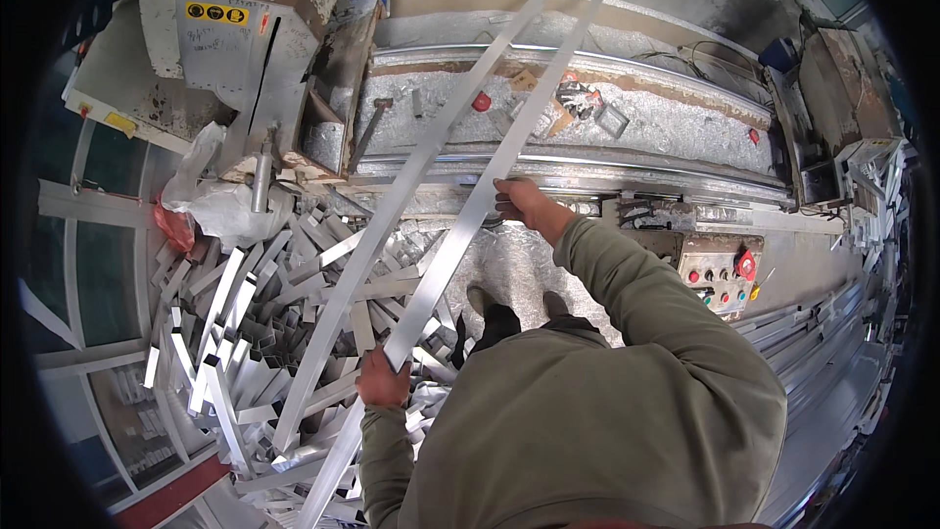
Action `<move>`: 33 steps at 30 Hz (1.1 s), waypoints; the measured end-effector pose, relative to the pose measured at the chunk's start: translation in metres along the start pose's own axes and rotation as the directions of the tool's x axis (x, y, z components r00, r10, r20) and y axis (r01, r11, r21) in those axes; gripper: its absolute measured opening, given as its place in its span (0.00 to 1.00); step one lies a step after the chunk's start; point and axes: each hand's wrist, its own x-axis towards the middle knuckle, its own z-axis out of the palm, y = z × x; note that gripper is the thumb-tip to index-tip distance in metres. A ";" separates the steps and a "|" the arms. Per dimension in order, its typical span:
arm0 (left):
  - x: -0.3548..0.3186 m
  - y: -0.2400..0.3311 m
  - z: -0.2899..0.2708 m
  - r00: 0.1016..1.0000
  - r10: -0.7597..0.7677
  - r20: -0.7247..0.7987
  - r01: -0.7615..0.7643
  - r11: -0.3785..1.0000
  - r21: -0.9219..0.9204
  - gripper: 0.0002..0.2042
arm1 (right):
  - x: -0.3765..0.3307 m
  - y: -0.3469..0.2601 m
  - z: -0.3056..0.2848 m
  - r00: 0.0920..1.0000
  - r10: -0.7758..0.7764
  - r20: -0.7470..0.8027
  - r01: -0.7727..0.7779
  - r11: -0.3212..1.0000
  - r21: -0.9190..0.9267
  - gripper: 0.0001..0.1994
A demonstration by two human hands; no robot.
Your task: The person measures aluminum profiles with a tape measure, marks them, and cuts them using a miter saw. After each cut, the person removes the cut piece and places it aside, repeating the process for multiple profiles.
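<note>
A long silver aluminium profile (452, 253) slants across the front of the machine, its far end beyond the machine bed. My left hand (382, 379) is closed round its near end, above the pile of offcuts. Farther up, my right hand (527, 204) grips the same profile by its right side, thumb and fingers closed on the edge. To the left, a second long profile (384, 220) lies nearly parallel, touched by neither hand. Below my left hand another silver strip (333, 465) runs toward the lower edge; whether it joins the held profile I cannot tell.
Loose metal offcuts (250, 372) heap up at left. Saw-like machine heads stand left (235, 49) and right (847, 88) of a chip-covered bed (676, 137). A control panel (720, 274) with coloured buttons sits right of me. Long profiles (818, 362) are stacked at far right.
</note>
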 end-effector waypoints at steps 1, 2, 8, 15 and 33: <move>0.019 0.003 0.013 1.000 -0.013 0.001 0.014 0.999 -0.034 0.38 | -0.012 -0.004 0.012 0.997 -0.010 0.079 0.009 1.000 0.013 0.22; 0.044 0.022 0.013 0.996 -0.055 0.067 0.057 0.998 -0.023 0.37 | -0.023 -0.002 0.015 0.991 -0.028 0.131 0.023 0.999 0.038 0.24; 0.160 0.036 0.083 0.989 -0.139 0.047 0.134 0.987 0.090 0.36 | -0.097 0.062 -0.048 0.993 -0.107 0.041 0.115 0.901 -0.419 0.27; 0.215 0.042 0.105 0.987 -0.032 -0.155 0.065 0.975 0.210 0.35 | -0.236 0.201 -0.186 0.900 -0.273 -0.341 -0.058 0.698 -0.714 0.23; 0.097 0.016 0.150 0.947 0.299 0.118 -0.271 0.941 -0.203 0.28 | -0.260 0.208 -0.416 0.224 0.384 -0.896 0.029 0.916 0.400 0.14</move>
